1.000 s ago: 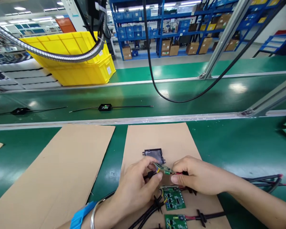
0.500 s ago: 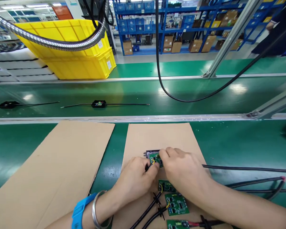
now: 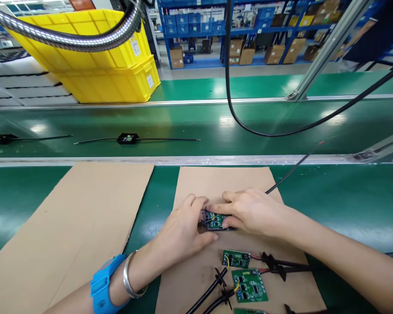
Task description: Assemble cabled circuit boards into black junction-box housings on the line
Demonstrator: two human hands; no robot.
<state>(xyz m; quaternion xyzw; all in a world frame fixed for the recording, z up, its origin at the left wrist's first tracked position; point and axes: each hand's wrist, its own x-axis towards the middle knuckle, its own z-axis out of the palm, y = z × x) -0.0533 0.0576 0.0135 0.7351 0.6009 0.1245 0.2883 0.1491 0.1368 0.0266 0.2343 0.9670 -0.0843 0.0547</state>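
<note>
A small green circuit board [image 3: 216,219] sits in a shallow black plastic case [image 3: 231,229] on the cardboard. My left hand [image 3: 185,226] curls its fingers and thumb around the left end of this case, where a black cable enters. On the right, my right hand [image 3: 255,210] has its index finger and thumb closed on the board, covering its right part. From behind that hand a thin black cable [image 3: 291,171] slants up and right. Nearer to me lie two wired green boards, a smaller one [image 3: 236,258] and a larger one [image 3: 250,285], with black cables tied to them.
Under the work lies a cardboard sheet [image 3: 222,179], with another cardboard sheet [image 3: 94,209] to its left. Beyond a metal rail [image 3: 170,160], a cased board [image 3: 127,138] with cables rests on the green surface. Yellow bins [image 3: 101,83] stand behind. A black cable [image 3: 275,134] hangs in front.
The case has come round from behind the board to lie beneath it. My left hand has shifted from the wire to the case's end. The right-hand cable now slants upward over the rail.
</note>
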